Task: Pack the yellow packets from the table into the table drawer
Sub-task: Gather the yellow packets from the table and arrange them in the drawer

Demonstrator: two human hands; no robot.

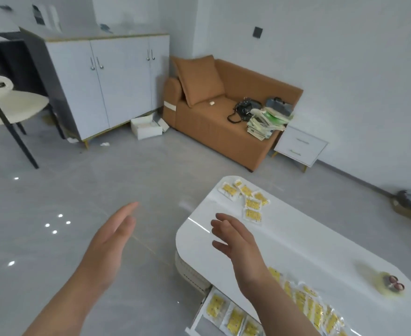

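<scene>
Yellow packets point(253, 203): six on far table point(296, 238) end, three in drawer point(198, 316); left hand point(107, 246), right hand point(236, 241) grips apart.

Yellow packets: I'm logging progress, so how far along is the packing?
Done: some packets lie in the open drawer. In hand: nothing; left hand and right hand are open, empty. Left: a far cluster and a near row sit on the table.

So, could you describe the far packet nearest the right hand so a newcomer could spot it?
Find the white table, then the cluster of yellow packets at its far end. The packet wanted is the cluster's nearest one, lying flat just beyond the right hand.
</scene>
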